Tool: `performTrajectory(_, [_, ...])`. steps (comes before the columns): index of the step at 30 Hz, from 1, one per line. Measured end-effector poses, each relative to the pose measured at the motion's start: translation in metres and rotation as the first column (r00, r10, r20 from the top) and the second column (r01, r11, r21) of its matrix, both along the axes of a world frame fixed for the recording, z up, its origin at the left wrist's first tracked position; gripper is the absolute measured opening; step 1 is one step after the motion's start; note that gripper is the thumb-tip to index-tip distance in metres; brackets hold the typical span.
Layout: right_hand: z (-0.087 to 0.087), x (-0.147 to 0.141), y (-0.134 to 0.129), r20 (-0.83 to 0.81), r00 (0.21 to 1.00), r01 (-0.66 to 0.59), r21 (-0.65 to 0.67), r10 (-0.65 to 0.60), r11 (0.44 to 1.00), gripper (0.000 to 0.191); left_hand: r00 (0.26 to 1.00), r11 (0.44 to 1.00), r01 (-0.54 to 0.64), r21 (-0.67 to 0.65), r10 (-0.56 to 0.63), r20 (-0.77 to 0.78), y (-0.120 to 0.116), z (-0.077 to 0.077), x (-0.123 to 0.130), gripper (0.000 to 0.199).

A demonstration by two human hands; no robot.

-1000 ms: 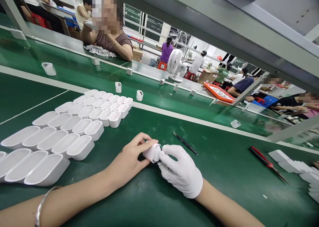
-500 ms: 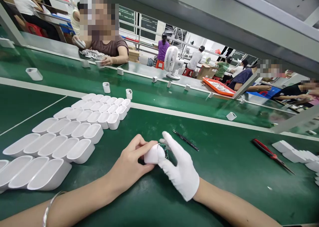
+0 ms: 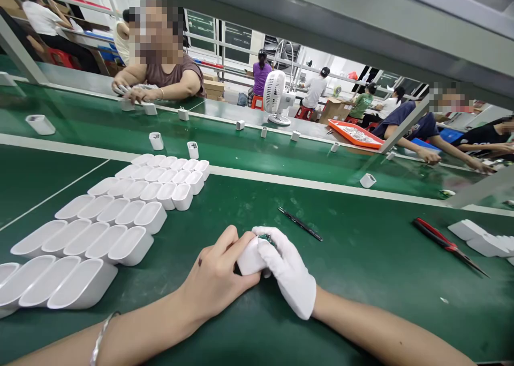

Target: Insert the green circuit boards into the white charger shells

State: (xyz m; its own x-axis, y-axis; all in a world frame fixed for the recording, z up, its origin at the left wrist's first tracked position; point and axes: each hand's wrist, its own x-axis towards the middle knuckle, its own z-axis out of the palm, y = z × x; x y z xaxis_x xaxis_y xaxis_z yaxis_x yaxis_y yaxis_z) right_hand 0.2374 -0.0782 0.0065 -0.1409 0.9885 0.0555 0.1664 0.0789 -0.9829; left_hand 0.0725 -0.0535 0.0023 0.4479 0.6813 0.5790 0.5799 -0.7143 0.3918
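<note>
Pressing together at the near middle of the green bench [image 3: 361, 259], both hands close on one small white casing [image 3: 249, 260]. The bare left hand [image 3: 214, 280] wraps it from the left, fingers curled over its top. The gloved right hand [image 3: 287, 272] meets it from the right, fingertips folded over the end where a dark green part just shows. Held low like this, with both wrists resting on the bench, the piece looks braced so the two grips can push against each other.

Towards the left edge, rows of empty white shells [image 3: 120, 216] stand mouth-up and packed side by side, likely so each can be picked off the nearest row. Black tweezers [image 3: 300, 224] lie just beyond the hands, and red-handled cutters [image 3: 450, 245] lie well apart towards the right edge, beside a pile of white pieces [image 3: 477, 237].

Open green surface lies between the hands and the cutters, and between the hands and the shells. Beyond a white line along the far edge, a conveyor belt [image 3: 257, 151] carries scattered small units [image 3: 156, 140]. Across it, another person's hands [image 3: 134, 92] rest on the far bench.
</note>
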Motion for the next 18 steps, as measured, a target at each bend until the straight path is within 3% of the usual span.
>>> performTrajectory(3, [-0.001,0.0,0.001,-0.134,0.99,-0.057,-0.033,0.052,0.998,0.037,1.0,1.0,-0.012,0.018,0.012,-0.02,-0.001,0.002,0.001,0.033])
performTrajectory(8, [-0.007,-0.004,0.001,0.078,0.994,0.067,0.079,-0.073,0.995,0.036,1.0,0.996,0.005,0.093,-0.003,-0.019,-0.004,-0.002,0.005,0.032])
performTrajectory(11, [-0.007,-0.004,0.002,0.083,0.993,0.075,0.056,-0.079,0.996,0.038,1.0,0.996,0.009,0.087,-0.009,0.007,-0.004,-0.004,0.006,0.033])
performTrajectory(13, [-0.005,-0.002,0.003,-0.006,1.0,0.029,-0.026,-0.03,0.999,0.039,1.0,1.0,0.014,0.012,-0.014,0.027,-0.003,-0.003,0.005,0.033])
performTrajectory(15, [-0.002,0.0,0.007,-0.195,0.98,-0.06,-0.116,0.036,0.991,0.044,0.998,0.997,0.021,-0.071,-0.017,0.062,-0.001,-0.001,0.003,0.035])
performTrajectory(18, [0.004,0.002,0.013,-0.499,0.865,-0.19,-0.241,0.047,0.952,0.056,0.99,0.994,0.041,-0.098,-0.027,0.138,0.003,0.002,-0.001,0.039])
